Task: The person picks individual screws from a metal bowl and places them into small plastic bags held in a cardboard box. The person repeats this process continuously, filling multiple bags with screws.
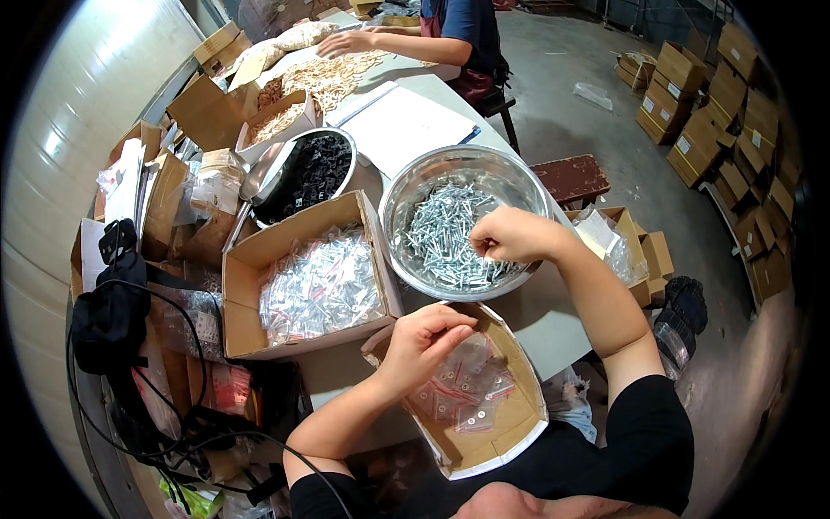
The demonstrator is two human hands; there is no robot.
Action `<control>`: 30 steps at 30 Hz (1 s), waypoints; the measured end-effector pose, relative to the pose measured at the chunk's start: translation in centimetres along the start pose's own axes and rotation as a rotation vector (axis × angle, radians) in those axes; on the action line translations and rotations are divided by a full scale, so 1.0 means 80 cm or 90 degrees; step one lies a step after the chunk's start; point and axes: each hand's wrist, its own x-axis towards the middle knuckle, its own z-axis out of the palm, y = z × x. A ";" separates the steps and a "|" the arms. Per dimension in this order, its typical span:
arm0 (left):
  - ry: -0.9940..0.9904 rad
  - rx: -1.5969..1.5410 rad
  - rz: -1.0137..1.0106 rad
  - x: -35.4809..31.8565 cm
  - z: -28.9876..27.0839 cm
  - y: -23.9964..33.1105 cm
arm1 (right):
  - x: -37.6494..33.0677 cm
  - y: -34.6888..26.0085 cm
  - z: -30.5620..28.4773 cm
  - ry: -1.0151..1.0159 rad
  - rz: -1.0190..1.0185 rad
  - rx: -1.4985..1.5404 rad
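Observation:
My right hand (512, 235) is closed in a pinch at the right side of a steel bowl (534, 186), its fingertips down at a heap of silver screws (437, 229). The fingers hide whatever is between them. My left hand (424, 342) is held above the left rim of a shallow open carton (510, 437), fingers curled together; I cannot make out what they hold. Inside that carton lie several small clear zip bags (471, 385) with red edges and small round pale pieces in them.
A cardboard box (242, 298) of filled clear bags (324, 285) stands left of the bowl. Behind it sits a basin of black parts (316, 173). Papers (406, 125) lie beyond. A co-worker's hand (346, 43) is over beige pieces (333, 78). A black cable (259, 437) hangs left.

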 end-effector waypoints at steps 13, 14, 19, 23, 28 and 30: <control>-0.065 0.001 -0.081 0.001 0.003 0.002 | -0.006 0.014 -0.022 -0.003 0.024 0.350; -0.059 -0.022 -0.112 0.000 0.005 0.003 | -0.005 0.015 -0.022 -0.003 0.028 0.357; -0.054 0.010 -0.086 -0.006 -0.001 0.011 | -0.006 0.011 -0.022 0.004 0.051 0.342; -0.051 0.079 -0.026 -0.012 -0.008 0.012 | -0.008 -0.002 -0.024 0.015 0.074 0.260; 0.024 -0.072 -0.125 -0.008 -0.006 0.011 | -0.004 0.011 -0.010 0.041 0.077 0.095; 0.023 -0.109 -0.126 -0.004 -0.006 0.008 | -0.005 0.006 -0.009 0.028 0.091 0.074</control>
